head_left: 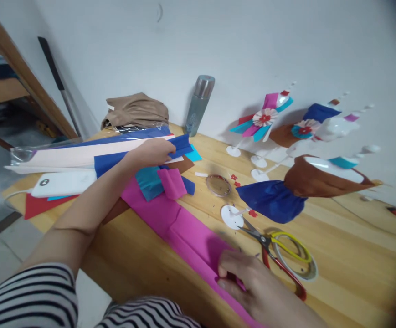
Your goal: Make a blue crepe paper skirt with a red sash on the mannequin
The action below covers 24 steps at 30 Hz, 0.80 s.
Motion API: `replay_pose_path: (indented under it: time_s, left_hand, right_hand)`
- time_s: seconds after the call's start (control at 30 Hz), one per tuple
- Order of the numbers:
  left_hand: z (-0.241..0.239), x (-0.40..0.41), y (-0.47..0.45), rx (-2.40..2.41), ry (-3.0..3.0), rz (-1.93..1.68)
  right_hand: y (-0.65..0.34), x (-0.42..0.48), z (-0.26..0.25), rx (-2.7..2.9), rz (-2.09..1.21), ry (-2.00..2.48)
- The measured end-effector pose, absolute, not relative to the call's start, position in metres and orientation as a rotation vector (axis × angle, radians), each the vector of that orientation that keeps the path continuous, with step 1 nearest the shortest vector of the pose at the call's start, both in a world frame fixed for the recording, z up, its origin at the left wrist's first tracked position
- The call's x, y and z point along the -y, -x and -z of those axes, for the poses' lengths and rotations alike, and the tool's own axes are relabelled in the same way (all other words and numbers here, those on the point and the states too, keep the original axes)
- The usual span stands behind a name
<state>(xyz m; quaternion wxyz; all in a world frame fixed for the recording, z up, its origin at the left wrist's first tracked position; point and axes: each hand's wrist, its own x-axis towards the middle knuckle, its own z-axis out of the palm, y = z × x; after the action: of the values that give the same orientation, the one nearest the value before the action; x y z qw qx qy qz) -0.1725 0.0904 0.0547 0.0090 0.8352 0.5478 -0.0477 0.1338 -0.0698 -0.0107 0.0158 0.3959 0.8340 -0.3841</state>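
My left hand reaches across to the pile at the back, its fingers curled on a strip of blue crepe paper. At the front, my right hand pinches the edge of a long magenta crepe paper strip, which lies slantwise along the table edge with a fold in it. Between the hands, small teal and magenta paper pieces rest on the strip's far end. Scissors with one yellow and one red handle lie open just beyond my right hand, over a tape roll.
Paper-dressed figures on white stands line the right side. One with a blue skirt leans nearest. A steel flask stands by the wall. A white power bank, a brown cloth bundle and a small tape roll are around.
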Motion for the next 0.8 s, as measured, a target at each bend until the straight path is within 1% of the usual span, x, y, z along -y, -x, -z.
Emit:
replay_pose_path:
  time_s: [0.07, 0.13, 0.23, 0.3, 0.57, 0.8]
  left_hand:
    - [-0.043, -0.103, 0.179, -2.056, -2.498, 0.111]
    - [-0.029, -0.115, 0.185, -2.248, -2.374, 0.114]
    - [-0.013, -0.126, 0.193, -2.279, -2.283, 0.153]
    - [-0.012, -0.130, 0.198, -2.277, -2.266, 0.136]
    - [-0.053, -0.121, 0.215, -2.396, -2.230, -0.111]
    - [-0.072, -0.109, 0.216, -2.487, -2.200, -0.373]
  right_hand:
    - [-0.130, 0.069, 0.013, -2.544, 1.197, -1.236]
    - [-0.127, 0.069, 0.013, -2.511, 1.189, -1.225]
    - [-0.123, 0.070, 0.013, -2.491, 1.185, -1.210]
    - [-0.123, 0.070, 0.012, -2.469, 1.192, -1.221]
    - [-0.126, 0.071, 0.016, -2.444, 1.171, -1.226]
    - [-0.129, 0.071, 0.024, -2.441, 1.187, -1.214]
